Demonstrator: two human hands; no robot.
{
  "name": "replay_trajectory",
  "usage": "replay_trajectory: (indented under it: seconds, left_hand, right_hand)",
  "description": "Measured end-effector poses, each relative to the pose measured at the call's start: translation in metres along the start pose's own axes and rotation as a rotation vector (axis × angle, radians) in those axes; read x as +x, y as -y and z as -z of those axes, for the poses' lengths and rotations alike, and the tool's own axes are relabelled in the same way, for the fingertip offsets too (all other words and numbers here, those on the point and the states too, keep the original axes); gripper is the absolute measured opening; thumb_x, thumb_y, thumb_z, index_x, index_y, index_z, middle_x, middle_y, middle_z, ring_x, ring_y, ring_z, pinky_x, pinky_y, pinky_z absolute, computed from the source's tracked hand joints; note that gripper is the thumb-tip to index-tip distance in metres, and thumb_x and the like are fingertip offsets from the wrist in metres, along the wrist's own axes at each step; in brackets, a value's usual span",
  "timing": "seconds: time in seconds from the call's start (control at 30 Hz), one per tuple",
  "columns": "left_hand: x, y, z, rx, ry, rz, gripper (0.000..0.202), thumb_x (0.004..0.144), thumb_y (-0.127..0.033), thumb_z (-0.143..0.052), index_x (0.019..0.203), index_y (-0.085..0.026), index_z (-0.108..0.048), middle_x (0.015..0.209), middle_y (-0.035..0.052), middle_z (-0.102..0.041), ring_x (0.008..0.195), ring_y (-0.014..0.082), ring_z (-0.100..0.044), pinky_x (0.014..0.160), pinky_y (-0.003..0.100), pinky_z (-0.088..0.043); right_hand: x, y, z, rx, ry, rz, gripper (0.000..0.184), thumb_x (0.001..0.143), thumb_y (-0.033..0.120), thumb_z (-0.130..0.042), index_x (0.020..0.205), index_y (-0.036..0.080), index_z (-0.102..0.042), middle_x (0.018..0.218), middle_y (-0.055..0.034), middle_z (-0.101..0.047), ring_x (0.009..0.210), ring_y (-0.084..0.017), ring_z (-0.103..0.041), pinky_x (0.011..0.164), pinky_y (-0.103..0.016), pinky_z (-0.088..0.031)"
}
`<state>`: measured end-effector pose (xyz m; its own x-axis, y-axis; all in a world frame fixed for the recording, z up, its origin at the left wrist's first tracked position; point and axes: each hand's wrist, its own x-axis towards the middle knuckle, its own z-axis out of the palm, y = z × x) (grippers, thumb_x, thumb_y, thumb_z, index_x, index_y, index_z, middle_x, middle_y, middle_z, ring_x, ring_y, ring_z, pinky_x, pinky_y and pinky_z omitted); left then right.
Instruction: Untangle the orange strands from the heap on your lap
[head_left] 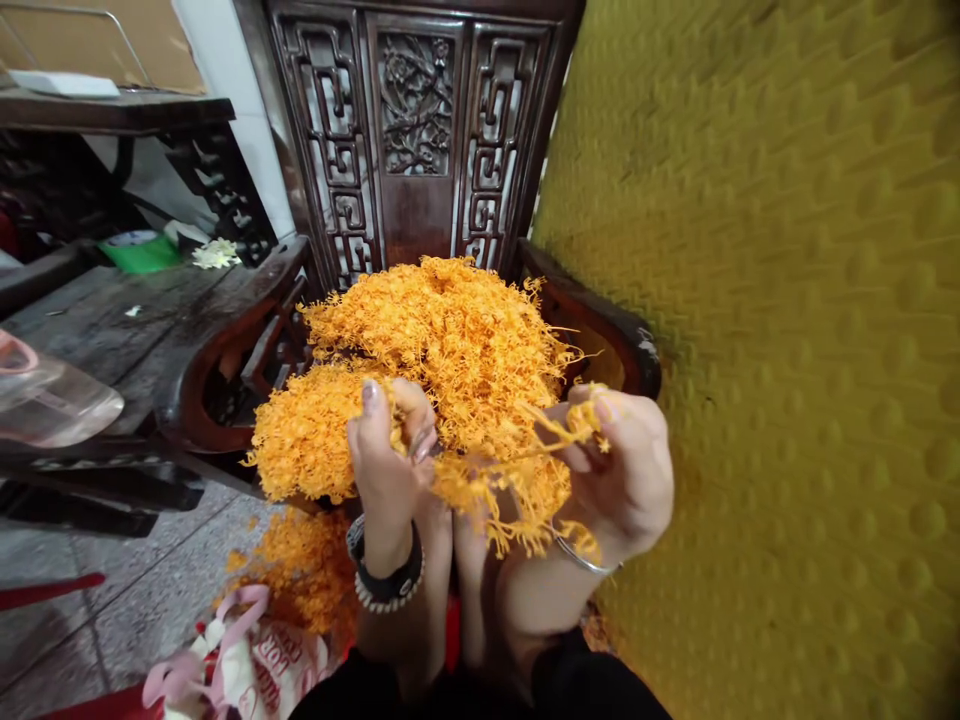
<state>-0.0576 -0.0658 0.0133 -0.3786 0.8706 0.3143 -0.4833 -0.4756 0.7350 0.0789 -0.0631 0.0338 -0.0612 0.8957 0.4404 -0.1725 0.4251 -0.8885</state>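
A big heap of thin orange strands [442, 340] fills the seat of a dark carved wooden chair [416, 140]. My left hand [390, 450] pinches one end of a tangled clump of orange strands [502, 490] in front of the heap. My right hand [626, 465] grips the clump's other end, with strands sticking out between its fingers. The clump hangs between both hands. My left wrist wears a dark band and beads, my right wrist a thin silver bangle.
A yellow bumpy-textured surface [787, 350] fills the right side, close by. A dark wooden table [97, 320] stands at the left with a clear plastic container [45, 400] and green item [139, 250]. More orange strands [300, 565] and a printed bag [247, 660] lie on the grey floor.
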Motion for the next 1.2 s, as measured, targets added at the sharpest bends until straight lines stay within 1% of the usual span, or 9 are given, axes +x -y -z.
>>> replay_trajectory:
  seconds: [0.1, 0.23, 0.43, 0.6, 0.77, 0.9, 1.07, 1.13, 1.2]
  left_hand:
    - [-0.001, 0.001, 0.001, 0.061, 0.038, 0.033, 0.037, 0.087, -0.045, -0.044, 0.075, -0.017, -0.065, 0.043, -0.0046, -0.034, 0.035, 0.0066, -0.031, 0.031, 0.018, -0.023]
    - [-0.001, 0.001, 0.005, -0.026, 0.173, 0.098, 0.034, 0.088, -0.038, -0.048, 0.116, -0.023, -0.058, 0.04, -0.0088, -0.029, 0.029, 0.0067, -0.023, 0.027, 0.017, -0.023]
    - [-0.003, -0.003, 0.01, -0.185, 0.248, 0.052, 0.013, 0.09, -0.035, -0.048, 0.083, -0.026, -0.055, 0.044, -0.0087, -0.029, 0.032, 0.0052, -0.017, 0.027, 0.013, -0.021]
    - [-0.005, -0.017, 0.018, -0.164, 0.225, -0.116, 0.029, 0.077, -0.053, -0.059, 0.074, -0.026, -0.05, 0.044, -0.0087, -0.029, 0.032, 0.0057, -0.02, 0.026, 0.016, -0.019]
    - [0.007, 0.0, 0.027, 0.046, 0.109, -0.166, 0.049, 0.073, -0.066, -0.055, 0.057, -0.021, -0.044, 0.043, -0.0063, -0.029, 0.035, 0.0064, -0.024, 0.032, 0.021, -0.016]
    - [0.012, 0.012, 0.034, 0.139, 0.409, 0.1, 0.062, 0.07, -0.078, -0.039, 0.051, -0.019, -0.044, 0.045, -0.0031, -0.034, 0.039, 0.0086, -0.031, 0.037, 0.023, -0.022]
    - [0.006, 0.002, 0.031, 0.287, 0.732, 0.317, 0.035, 0.069, -0.046, -0.07, 0.057, -0.017, -0.054, 0.052, -0.0025, -0.044, 0.047, 0.0092, -0.039, 0.045, 0.022, -0.032]
    - [0.004, -0.001, 0.028, 0.279, 0.703, 0.337, 0.032, 0.079, -0.04, -0.062, 0.057, -0.017, -0.055, 0.05, -0.0028, -0.042, 0.044, 0.008, -0.035, 0.042, 0.021, -0.029]
    - [0.002, 0.0, 0.025, 0.228, 0.516, 0.33, 0.038, 0.084, -0.039, -0.055, 0.053, -0.017, -0.049, 0.046, -0.0044, -0.036, 0.039, 0.0065, -0.029, 0.037, 0.02, -0.023]
  right_hand:
    - [0.001, -0.003, 0.009, 0.072, 0.112, 0.014, 0.041, 0.085, 0.03, -0.051, 0.049, 0.019, -0.037, 0.043, 0.0071, -0.026, 0.04, -0.005, -0.021, 0.039, -0.023, -0.017]
    - [0.005, -0.006, 0.013, 0.002, 0.2, -0.02, 0.041, 0.088, 0.03, -0.049, 0.05, 0.018, -0.038, 0.045, 0.0067, -0.029, 0.041, -0.005, -0.021, 0.039, -0.023, -0.016]
    - [0.009, -0.005, -0.001, -0.106, 0.263, -0.036, 0.042, 0.09, 0.031, -0.048, 0.053, 0.018, -0.031, 0.051, 0.0071, -0.023, 0.044, -0.005, -0.02, 0.041, -0.023, -0.018]
    - [0.01, -0.003, -0.009, -0.23, 0.322, -0.016, 0.038, 0.09, 0.028, -0.047, 0.055, 0.019, -0.033, 0.051, 0.0074, -0.025, 0.045, -0.005, -0.019, 0.041, -0.023, -0.016]
    - [0.013, -0.001, -0.005, -0.251, 0.617, 0.008, 0.037, 0.087, 0.021, -0.05, 0.053, 0.019, -0.034, 0.051, 0.0075, -0.024, 0.045, -0.005, -0.022, 0.043, -0.022, -0.02]
    - [0.017, -0.004, 0.0, -0.247, 0.778, 0.009, 0.031, 0.085, 0.018, -0.05, 0.055, 0.018, -0.043, 0.053, 0.0063, -0.034, 0.047, -0.005, -0.031, 0.045, -0.021, -0.026]
    - [0.02, -0.008, 0.006, -0.341, 0.753, -0.04, 0.027, 0.085, 0.023, -0.053, 0.058, 0.017, -0.051, 0.053, 0.0059, -0.038, 0.048, -0.006, -0.033, 0.046, -0.021, -0.028]
    - [0.019, -0.009, 0.006, -0.267, 0.663, -0.072, 0.032, 0.086, 0.027, -0.052, 0.056, 0.017, -0.048, 0.052, 0.0063, -0.036, 0.046, -0.005, -0.031, 0.043, -0.021, -0.026]
    - [0.018, -0.009, 0.003, -0.115, 0.446, -0.082, 0.039, 0.089, 0.03, -0.048, 0.052, 0.018, -0.04, 0.049, 0.0075, -0.028, 0.043, -0.005, -0.023, 0.04, -0.021, -0.019]
